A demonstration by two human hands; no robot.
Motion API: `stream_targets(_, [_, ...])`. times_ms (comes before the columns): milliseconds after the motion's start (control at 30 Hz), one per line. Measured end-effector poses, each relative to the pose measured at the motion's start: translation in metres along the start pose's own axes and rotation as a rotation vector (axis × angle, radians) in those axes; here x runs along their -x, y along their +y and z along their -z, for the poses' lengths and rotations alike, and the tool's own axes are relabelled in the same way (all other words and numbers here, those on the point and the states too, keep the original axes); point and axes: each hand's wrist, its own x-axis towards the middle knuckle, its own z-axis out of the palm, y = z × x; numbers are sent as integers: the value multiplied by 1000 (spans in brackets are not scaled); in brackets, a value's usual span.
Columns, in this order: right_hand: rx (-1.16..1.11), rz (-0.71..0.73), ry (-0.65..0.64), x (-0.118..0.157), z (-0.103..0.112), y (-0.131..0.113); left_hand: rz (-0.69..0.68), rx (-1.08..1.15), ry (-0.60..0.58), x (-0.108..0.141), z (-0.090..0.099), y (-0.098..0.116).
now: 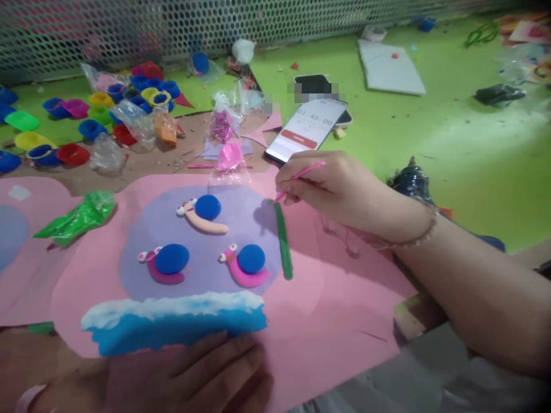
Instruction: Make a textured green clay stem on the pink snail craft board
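My right hand [331, 183] is closed around a thin pink clay modelling tool [312, 168], its tip at the top end of a green clay strip [283, 244]. Grooves run along the strip, which lies at the right edge of a purple oval [172, 229] on pink paper [344, 321]. My left hand [215, 373] rests flat, fingers stretched out, touching the lower edge of a blue and white clay wave [176, 324]. Three clay snails with blue round shells lie on the oval: a peach one [202, 221] above two pink ones, left [166, 269] and right [245, 269].
A phone [307, 126] showing a timer lies beyond my right hand. Bagged green clay [81, 218] and bagged pink clay [229, 160] lie on the paper's edges. Several coloured cups [92, 129] crowd the back left. A white board [390, 66] is at the back, before a perforated metal panel [142, 40].
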Motion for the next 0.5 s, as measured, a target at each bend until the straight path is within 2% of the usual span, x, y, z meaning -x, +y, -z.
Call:
stream_targets(167, [-57,-4,11,0,1,0,-69,-54,-7,1,0,-1])
stream_targets(333, [-114,-33,31,0,3,1,-12,-24,1,-2,2,1])
stream_targets(500, [-114,-62,-9,-1,3,1,-33,-28,31,-3,-1,0])
